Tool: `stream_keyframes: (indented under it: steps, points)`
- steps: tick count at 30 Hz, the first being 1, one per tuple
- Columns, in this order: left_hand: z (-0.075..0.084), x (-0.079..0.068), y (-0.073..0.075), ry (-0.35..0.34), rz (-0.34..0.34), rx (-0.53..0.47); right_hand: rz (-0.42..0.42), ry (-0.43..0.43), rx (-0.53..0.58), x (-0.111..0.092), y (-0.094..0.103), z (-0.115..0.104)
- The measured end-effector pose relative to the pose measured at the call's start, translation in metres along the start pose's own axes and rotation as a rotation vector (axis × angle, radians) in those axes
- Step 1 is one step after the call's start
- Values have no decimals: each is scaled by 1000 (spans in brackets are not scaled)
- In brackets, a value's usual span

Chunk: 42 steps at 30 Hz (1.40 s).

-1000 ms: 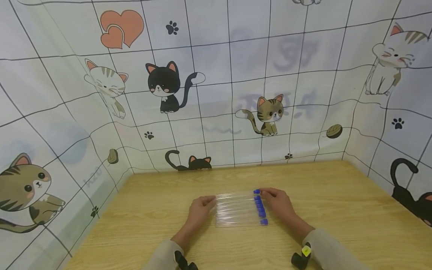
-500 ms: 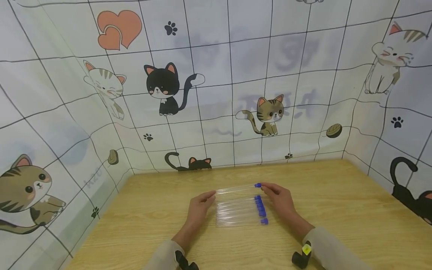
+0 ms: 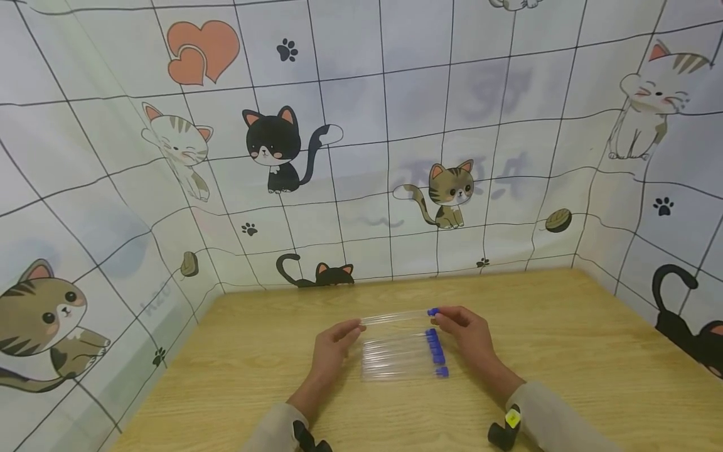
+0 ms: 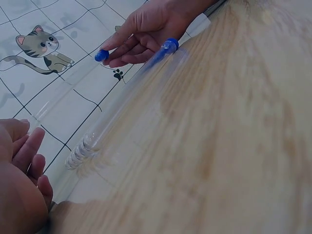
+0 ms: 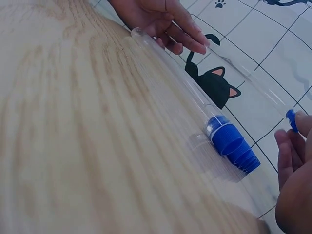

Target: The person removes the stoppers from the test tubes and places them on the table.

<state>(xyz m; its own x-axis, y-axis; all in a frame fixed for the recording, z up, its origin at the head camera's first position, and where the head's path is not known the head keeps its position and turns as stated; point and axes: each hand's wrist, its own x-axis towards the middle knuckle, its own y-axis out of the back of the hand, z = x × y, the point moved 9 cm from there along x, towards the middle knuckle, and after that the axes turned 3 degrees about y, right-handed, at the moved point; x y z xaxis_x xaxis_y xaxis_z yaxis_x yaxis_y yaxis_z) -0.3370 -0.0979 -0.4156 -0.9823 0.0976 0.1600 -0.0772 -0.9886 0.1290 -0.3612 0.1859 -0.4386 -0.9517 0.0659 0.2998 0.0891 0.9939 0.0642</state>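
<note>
A clear test tube (image 3: 395, 317) with a blue cap is held level above the table between both hands. My left hand (image 3: 332, 348) pinches its rounded end between thumb and fingertip. At the other end, my right hand (image 3: 467, 329) pinches the blue cap (image 5: 291, 118). Nearer to me, a row of several more clear test tubes (image 3: 398, 356) lies side by side on the table, their blue caps (image 3: 435, 345) all toward the right. The nearest cap (image 3: 442, 371) sits slightly apart from the others. Both wrist views show the held tube raised off the wood.
The wooden table (image 3: 254, 376) meets a white cloth backdrop (image 3: 361, 157) printed with grid lines and cartoon cats, at the back and both sides. A black wrist camera (image 3: 504, 430) is strapped over the right sleeve (image 3: 550, 414).
Both hands have moved the farthest tube away from the row and lifted it. In the last half second it has hardly shifted. The other tubes stay in place.
</note>
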Motion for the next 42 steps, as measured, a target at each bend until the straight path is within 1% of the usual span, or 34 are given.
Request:
stream_keyframes:
  steps: [4,5,8,11,12,17,21,25,28,32,36,42]
  points:
    - [-7,5,2,-14,8,-78,-14,-2,38,0,-1,1]
    - [-11,8,2,-10,13,-101,-19,-1,43,0,-1,1]
    - [-22,13,3,2,29,-151,-45,4,22,1,-4,0]
    - [-32,17,3,17,45,-173,-72,13,-30,0,-6,-1]
    - [-33,18,3,14,46,-175,-81,19,-52,0,-7,-1]
    - [-33,18,1,-8,39,-175,-103,28,-130,-2,-9,0]
    - [-33,18,-1,-11,15,-203,-118,39,-150,-2,-11,1]
    - [-19,11,-2,-28,-20,-198,-123,46,-153,-3,-12,1]
    - [-17,10,-2,-40,-28,-187,-124,34,-155,-3,-12,2]
    - [-30,15,0,-50,-6,-204,-119,14,-152,-4,-12,2]
    - [-32,16,0,-62,7,-200,-100,3,-160,-3,-10,2]
    - [-32,16,-2,-47,-16,-181,-70,1,-176,-1,-6,2]
